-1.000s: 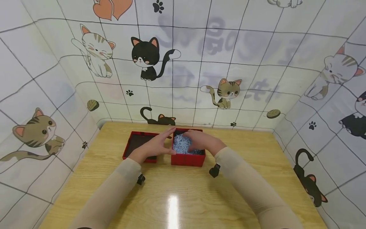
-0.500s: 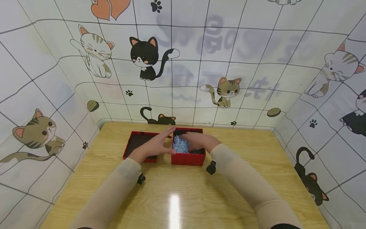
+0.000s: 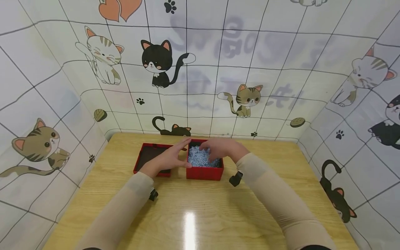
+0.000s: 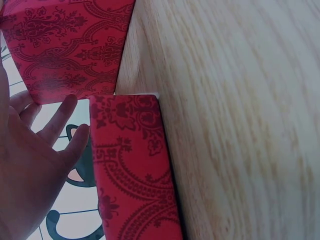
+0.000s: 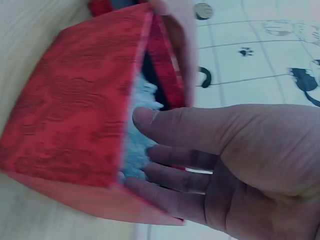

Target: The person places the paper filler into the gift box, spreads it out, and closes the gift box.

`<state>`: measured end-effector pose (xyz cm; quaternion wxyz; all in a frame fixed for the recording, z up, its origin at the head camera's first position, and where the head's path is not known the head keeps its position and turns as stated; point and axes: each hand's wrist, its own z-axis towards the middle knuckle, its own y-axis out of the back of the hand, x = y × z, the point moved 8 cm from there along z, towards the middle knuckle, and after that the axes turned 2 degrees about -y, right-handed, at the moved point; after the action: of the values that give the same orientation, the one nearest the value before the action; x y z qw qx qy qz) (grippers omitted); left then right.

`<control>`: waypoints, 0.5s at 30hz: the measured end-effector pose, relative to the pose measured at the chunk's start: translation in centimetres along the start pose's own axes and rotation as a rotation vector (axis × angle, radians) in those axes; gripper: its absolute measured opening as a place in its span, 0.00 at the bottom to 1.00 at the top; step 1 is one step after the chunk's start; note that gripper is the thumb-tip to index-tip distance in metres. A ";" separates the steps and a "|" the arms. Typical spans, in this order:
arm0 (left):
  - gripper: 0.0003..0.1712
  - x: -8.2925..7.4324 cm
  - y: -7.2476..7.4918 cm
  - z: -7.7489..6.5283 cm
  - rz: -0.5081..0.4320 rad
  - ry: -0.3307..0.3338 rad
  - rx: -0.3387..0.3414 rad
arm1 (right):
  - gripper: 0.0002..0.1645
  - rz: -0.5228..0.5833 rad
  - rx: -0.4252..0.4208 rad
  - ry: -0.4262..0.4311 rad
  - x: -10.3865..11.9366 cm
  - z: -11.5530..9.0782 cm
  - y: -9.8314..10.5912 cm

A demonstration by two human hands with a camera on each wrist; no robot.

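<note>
A red patterned box [image 3: 204, 173] stands uncovered on the table, with light-blue shredded paper [image 3: 200, 158] spread inside it. My left hand [image 3: 167, 159] lies along the box's left side, fingers spread and fairly straight, thumb at the front corner. In the left wrist view its fingertips reach the box wall. Over the right part of the opening hovers my right hand [image 3: 223, 149], its fingers loosely bent down at the paper. The right wrist view shows nothing plainly pinched between thumb and fingers. Part of the paper is hidden behind that hand.
Left of the box, partly under my left hand, lies a red lid [image 3: 150, 159], its dark inside facing up. The wooden table [image 3: 200, 205] meets a wall covering [image 3: 203, 80] with cat drawings at the back and sides.
My right hand has drawn up and slightly right from deeper in the box. The shredded paper, heaped at the left half a second ago, now spreads further right. My left hand stays put.
</note>
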<state>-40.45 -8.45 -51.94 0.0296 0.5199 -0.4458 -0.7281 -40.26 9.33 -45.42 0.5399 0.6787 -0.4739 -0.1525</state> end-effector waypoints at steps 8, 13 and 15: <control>0.70 0.2 -0.2 0.0 -0.005 -0.002 0.001 | 0.45 -0.084 0.040 -0.071 -0.3 2.0 -3.1; 0.70 0.2 -0.1 0.0 -0.004 -0.003 -0.003 | 0.45 -0.144 0.035 -0.052 -0.2 2.8 -3.9; 0.71 0.2 0.0 0.0 -0.002 -0.004 -0.006 | 0.45 -0.149 0.030 -0.054 -0.2 2.8 -3.8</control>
<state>-40.55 -8.56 -52.12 0.0294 0.5188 -0.4433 -0.7304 -40.56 7.68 -49.86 0.5039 0.7157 -0.4388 -0.2032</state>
